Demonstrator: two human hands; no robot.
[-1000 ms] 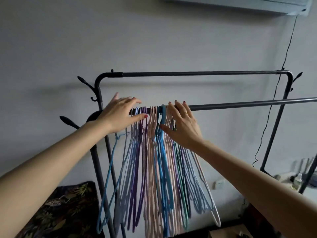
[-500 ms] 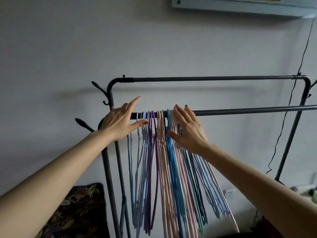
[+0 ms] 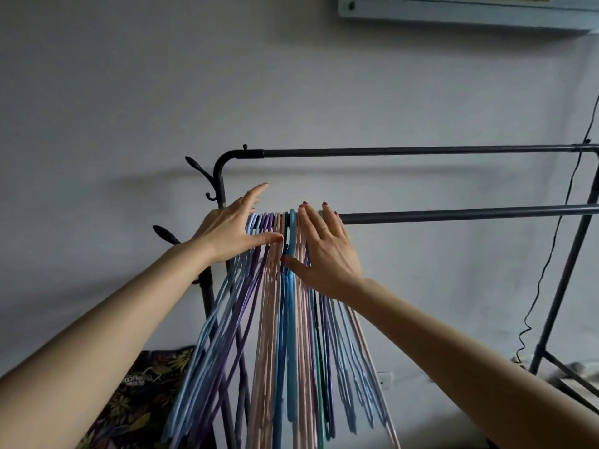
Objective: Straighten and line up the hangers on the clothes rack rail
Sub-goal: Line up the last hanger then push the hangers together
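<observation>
Several thin hangers point(image 3: 282, 335) in light blue, purple, pink, bright blue and teal hang bunched at the left end of the lower dark rail point(image 3: 470, 217). My left hand point(image 3: 231, 230) lies flat against the bunch's left side, fingers straight, thumb stretched across the purple and pink hooks. Pressed flat on the right side is my right hand point(image 3: 327, 254), fingers pointing up over the rail and thumb touching the bright blue hanger. The hooks between my hands sit packed close together; lower down the hangers fan apart.
A higher rail point(image 3: 405, 152) of the same dark rack runs behind, with side hooks point(image 3: 197, 168) on its left post. A black cable point(image 3: 551, 254) hangs on the wall at right. A floral-patterned cloth point(image 3: 136, 393) lies low left. An air-conditioner point(image 3: 470, 11) is mounted above.
My two hands have drawn closer together, squeezing the hanger hooks into a tighter bunch. The lower ends of the left hangers have swung outward, and the view has shifted left and nearer.
</observation>
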